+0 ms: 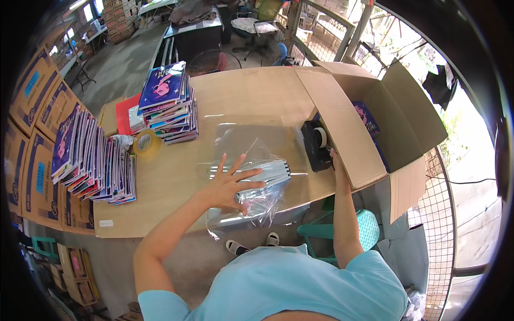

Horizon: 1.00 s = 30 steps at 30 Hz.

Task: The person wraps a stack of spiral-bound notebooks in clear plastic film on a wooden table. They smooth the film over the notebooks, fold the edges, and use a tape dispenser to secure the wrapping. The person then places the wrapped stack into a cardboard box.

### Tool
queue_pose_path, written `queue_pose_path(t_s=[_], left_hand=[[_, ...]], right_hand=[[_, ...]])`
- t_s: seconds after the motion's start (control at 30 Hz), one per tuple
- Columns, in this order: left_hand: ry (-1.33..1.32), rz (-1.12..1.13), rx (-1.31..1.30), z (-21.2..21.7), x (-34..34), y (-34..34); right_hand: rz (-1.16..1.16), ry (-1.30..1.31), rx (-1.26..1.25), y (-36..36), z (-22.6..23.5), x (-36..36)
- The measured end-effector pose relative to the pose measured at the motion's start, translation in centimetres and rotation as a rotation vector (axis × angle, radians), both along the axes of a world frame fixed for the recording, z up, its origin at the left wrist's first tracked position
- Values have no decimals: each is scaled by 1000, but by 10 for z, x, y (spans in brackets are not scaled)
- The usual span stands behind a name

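Observation:
My left hand (231,187) lies with fingers spread on a small stack of notebooks (274,174), its pale cover up and dark binding at the right end. Loose transparent plastic film (243,140) surrounds the stack and spreads beyond it on the table. At the right, my right hand (337,161) reaches to the end of a black tape dispenser (316,150), close beside the open carton (334,117). Its fingers look pinched together there; what is between them is too small to make out. A tape roll (320,137) sits in the dispenser.
Spiral notebooks stand in a stack (166,104) and a leaning row (96,155) at the left, near a yellowish tape roll (146,143). Notebooks (367,119) lie inside the carton. Sealed cartons (40,166) are piled beyond the table's left edge. A green stool (367,227) stands below the right arm.

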<state>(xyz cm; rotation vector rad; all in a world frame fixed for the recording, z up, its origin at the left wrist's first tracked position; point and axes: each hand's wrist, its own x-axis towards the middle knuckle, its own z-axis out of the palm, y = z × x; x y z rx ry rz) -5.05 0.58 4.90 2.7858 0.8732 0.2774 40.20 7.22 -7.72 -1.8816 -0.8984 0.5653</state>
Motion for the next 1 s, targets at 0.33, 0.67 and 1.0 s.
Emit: queue_pose_path(t_s=[0.33,0.67,1.0], left_hand=[[14,-2,-69,5,0,-2],[99,0,-55,20,4,-3],[-1219,387,-728,6,28,36]], right_hand=[[56,1380,489,-62,-41,-74],[1233,-663,-49,-25,157,-229],[950,96,65,-74,172,-164]])
